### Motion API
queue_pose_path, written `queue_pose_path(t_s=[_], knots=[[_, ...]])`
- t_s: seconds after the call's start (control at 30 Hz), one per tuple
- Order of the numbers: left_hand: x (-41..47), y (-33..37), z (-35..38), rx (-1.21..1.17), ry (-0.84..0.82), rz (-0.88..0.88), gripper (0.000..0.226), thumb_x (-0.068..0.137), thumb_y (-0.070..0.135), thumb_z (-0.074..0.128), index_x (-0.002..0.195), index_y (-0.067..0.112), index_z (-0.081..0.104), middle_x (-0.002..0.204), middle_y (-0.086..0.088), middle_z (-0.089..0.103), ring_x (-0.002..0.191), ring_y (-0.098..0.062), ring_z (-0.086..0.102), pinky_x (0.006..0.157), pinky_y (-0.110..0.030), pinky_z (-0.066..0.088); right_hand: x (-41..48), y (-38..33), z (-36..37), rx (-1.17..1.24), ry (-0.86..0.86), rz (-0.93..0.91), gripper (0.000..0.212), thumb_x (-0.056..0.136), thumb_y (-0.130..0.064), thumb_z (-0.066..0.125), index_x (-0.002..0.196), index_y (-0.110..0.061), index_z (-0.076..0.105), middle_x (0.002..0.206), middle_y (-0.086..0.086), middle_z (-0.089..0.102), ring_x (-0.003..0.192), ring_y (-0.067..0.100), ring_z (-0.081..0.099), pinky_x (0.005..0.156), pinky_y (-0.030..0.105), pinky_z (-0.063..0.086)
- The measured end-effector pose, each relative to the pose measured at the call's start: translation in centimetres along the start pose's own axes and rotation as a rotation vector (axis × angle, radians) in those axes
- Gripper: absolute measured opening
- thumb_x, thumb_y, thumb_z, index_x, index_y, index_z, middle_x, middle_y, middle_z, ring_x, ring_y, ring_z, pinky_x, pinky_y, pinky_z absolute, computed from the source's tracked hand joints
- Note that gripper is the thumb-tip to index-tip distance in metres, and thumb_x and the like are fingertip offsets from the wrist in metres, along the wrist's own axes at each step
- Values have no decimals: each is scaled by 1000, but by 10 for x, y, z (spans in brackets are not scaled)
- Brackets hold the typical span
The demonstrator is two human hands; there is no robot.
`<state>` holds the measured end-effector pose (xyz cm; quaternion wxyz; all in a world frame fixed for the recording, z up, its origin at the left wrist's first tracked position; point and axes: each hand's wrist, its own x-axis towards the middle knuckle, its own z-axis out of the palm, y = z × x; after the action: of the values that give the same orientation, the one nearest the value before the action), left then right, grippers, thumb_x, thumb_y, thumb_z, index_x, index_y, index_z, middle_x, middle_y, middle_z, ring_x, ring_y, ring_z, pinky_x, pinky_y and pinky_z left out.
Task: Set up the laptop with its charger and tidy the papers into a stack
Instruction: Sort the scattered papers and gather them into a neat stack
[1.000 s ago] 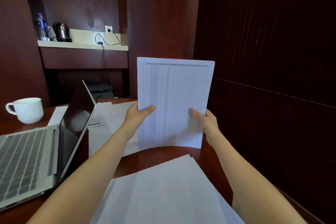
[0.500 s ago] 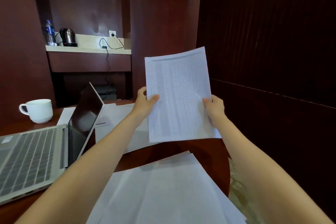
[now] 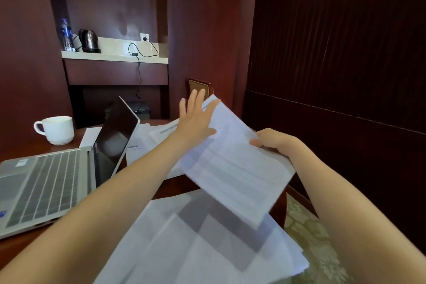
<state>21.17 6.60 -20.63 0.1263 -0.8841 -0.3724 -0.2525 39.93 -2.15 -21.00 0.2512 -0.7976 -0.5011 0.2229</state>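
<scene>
A sheaf of printed sheets (image 3: 232, 168) hangs tilted over the round wooden table (image 3: 27, 152). My right hand (image 3: 274, 142) pinches its right edge. With fingers spread and straight, my left hand (image 3: 196, 120) lies against the sheaf's upper left part. More loose papers (image 3: 196, 244) lie on the near table, and others (image 3: 147, 136) lie farther back behind my left arm. The silver laptop (image 3: 46, 182) stands open at the left, its screen dark. A black charger cable (image 3: 138, 55) runs from a wall socket (image 3: 144, 37) over the back shelf and down.
A white cup (image 3: 56, 130) stands on the table behind the laptop. On the back shelf (image 3: 113, 55) are a kettle (image 3: 88, 40) and a water bottle (image 3: 65, 34). A dark wood panel wall is at the right, patterned carpet (image 3: 311, 233) below.
The sheaf has swung from upright down to a flat tilt toward the near papers. My left hand let go of its edge and opened; my right hand keeps hold.
</scene>
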Motion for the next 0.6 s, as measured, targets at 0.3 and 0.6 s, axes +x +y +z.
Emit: queue_pose_path(t_s=[0.3,0.6], knots=[[-7,5,-1,-191,-686,203,35,93,27,54,123,8,56,115,-1,56,113,-22,51,94,-31,38,-12,-18,23,-235,-294,-90,31,91,-29,60,60,-22,56,66,-10,55,65,7,51,71,23,40],[-34,-19,-5,-220,-1091,-55,35,96,18,49,125,-3,53,130,-22,53,98,-25,55,86,-34,46,-1,-11,46,-414,-316,-235,14,86,-23,66,96,-15,70,96,-8,62,98,12,56,92,24,43]])
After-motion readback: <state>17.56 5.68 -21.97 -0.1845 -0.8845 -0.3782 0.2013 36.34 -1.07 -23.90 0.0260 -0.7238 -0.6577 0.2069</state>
